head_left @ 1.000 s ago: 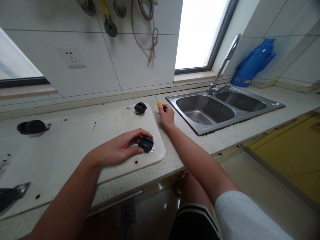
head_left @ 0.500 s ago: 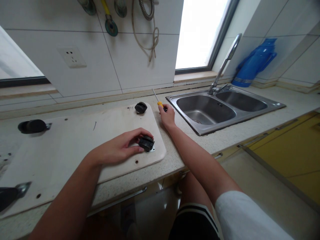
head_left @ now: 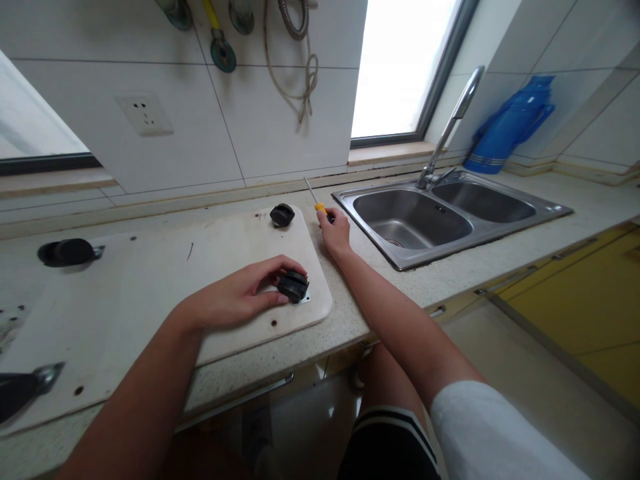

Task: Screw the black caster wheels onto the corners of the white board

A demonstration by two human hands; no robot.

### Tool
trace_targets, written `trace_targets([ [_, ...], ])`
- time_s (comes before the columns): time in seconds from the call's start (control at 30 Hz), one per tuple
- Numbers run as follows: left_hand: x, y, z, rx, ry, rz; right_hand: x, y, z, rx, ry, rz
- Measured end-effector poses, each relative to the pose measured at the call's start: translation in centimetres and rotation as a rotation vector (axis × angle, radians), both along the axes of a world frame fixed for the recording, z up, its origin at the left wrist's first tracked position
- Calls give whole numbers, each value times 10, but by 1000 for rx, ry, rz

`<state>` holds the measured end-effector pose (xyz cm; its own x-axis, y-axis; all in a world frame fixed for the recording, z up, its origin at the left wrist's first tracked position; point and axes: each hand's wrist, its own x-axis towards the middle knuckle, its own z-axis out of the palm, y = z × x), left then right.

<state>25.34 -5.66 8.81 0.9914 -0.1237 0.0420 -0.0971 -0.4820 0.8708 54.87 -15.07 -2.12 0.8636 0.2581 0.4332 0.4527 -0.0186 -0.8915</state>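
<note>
"Black, rounded plastic caster, just below and left of the frame's centre: what carries it?"

"Thin, shiny metal plate beneath, lying on a smooth off-white board with rounded corners and dark round holes. Speckled, pale stone-like desk under that."

"How is the left hand posed?"

"It reaches in from the lower left, fingers and thumb curved, gripping the caster between them, with a gap left at the palm."

"And the right hand?"

"Near the centre, its fingers are closed around the handle of a yellow-and-black screwdriver. The slim metal shaft points toward the upper left; the forearm slants in from the lower right."

"Anything nearby?"

"Another black plastic caster above, by the board's far corner, and a brushed-steel double sink at right."
</note>
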Motion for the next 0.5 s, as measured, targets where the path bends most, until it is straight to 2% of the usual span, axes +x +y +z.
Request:
trace_targets([
  [0.5,-1,1,1,-24,75,-23,-2,0,2,-18,7,-2],
])
